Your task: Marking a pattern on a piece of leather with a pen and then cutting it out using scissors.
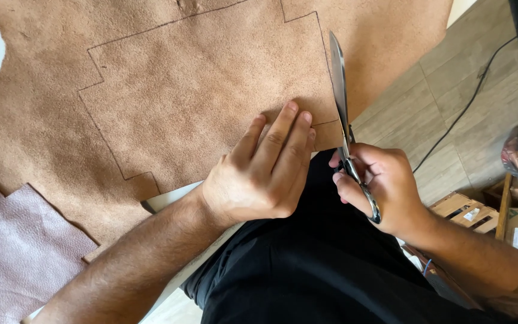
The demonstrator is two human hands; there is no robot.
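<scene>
I am gripping the scissors [344, 114] in my right hand [385, 189], fingers closed through the handle loops, and the blades are running long and nearly shut from my hand toward twelve o'clock, tipping a little to eleven. They are lying over the right-hand drawn line of the tan suede hide [169, 90], which is spreading away from both hands toward ten and eleven o'clock across the tabletop [172, 198]. My left hand [259, 174] is pressing flat and open on the suede, holding nothing, fingers together and pointing toward one o'clock, its fingertips sitting just beside the blades at their nine o'clock side. So the right hand is the nearer one to the cutting line, and the left is the nearer one to the body of the outlined shape. The long axis of that outline is running roughly from seven to one o'clock

Counting: one pair of scissors, one tan hide with one stepped outline drawn on it, one darker reddish leather piece [19, 252] lying at eight o'clock from my left hand, touching the hide's edge. On the floor at three o'clock I am seeing one black cable [463, 108] and a wooden crate [466, 211]
</scene>
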